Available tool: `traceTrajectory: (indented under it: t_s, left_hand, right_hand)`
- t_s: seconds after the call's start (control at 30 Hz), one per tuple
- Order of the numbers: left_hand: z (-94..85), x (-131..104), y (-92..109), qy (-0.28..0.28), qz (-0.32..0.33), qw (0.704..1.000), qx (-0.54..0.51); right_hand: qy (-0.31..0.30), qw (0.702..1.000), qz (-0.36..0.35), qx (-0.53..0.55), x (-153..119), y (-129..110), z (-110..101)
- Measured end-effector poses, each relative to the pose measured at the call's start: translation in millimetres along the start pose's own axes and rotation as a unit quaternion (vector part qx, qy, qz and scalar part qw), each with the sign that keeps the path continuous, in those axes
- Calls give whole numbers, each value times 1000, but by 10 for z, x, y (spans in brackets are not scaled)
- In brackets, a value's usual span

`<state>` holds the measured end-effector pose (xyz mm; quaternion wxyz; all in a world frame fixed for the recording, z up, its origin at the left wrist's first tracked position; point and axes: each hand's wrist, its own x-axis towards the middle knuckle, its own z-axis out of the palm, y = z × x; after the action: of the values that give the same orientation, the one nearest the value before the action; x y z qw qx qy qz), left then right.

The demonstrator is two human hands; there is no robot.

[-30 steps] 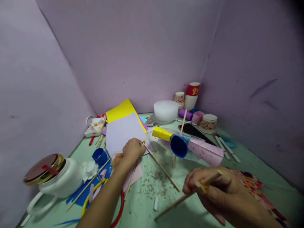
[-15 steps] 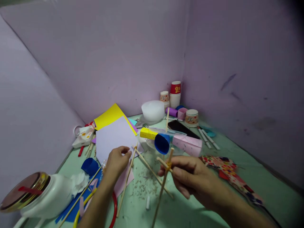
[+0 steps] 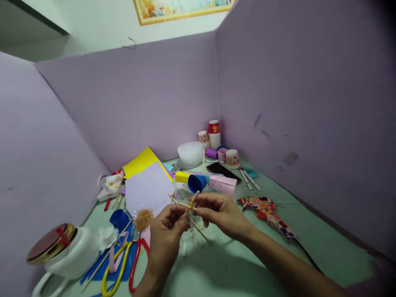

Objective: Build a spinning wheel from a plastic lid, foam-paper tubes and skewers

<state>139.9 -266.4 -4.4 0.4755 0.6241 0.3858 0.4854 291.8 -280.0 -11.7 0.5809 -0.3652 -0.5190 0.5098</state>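
Note:
My right hand (image 3: 224,214) pinches a pair of thin wooden sticks (image 3: 195,199) where they cross, bound with a yellowish rubber band. From the left, my left hand (image 3: 167,231) has its thumb and fingers closed on the same sticks, just below the crossing. Behind my hands, another bound pair of sticks (image 3: 200,230) rests on the table, partly hidden by my fingers. Beside my left hand lies a clear bag of rubber bands (image 3: 142,220). Just beyond stand rolled paper pieces: yellow (image 3: 182,177), blue (image 3: 196,183) and pink (image 3: 222,184).
At right lies a floral-patterned glue gun (image 3: 268,209) with its cord. Paper sheets (image 3: 148,185), a white bowl (image 3: 190,154), paper cups (image 3: 214,134) and a phone (image 3: 221,170) are farther back. Yellow (image 3: 107,275) and red looped handles (image 3: 133,268) and a white pot (image 3: 72,255) sit at left.
My left hand has moved right and closed on the crossed sticks. My right hand has brought them left and tilted them. The view has lifted, showing a picture above the partition.

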Motion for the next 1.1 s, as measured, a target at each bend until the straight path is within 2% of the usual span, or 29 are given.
traceTrajectory:
  t_s: [0.2, 0.5, 0.67, 0.9, 1.0, 1.1]
  left_hand:
    - [-26, -54, -18, 17, 103, 993, 47]
    - [9, -75, 161, 8, 151, 981, 120]
    - [-4, -101, 82, 10, 130, 988, 76]
    - [69, -39, 120, 21, 54, 998, 15]
    - [72, 5, 99, 43, 17, 998, -31]
    - [24, 16, 12, 30, 2, 999, -44]
  right_hand:
    - [-10, 998, -35, -48, -7, -23, -17]
    - [-45, 993, -76, -72, -41, -30, -2]
    - [-74, 997, -6, 20, -50, 18, 36]
    - [0, 990, 21, 139, -35, 35, 179]
    - [21, 994, 20, 104, -38, 51, 167]
    - [12, 999, 32, 27, -35, 72, 93]
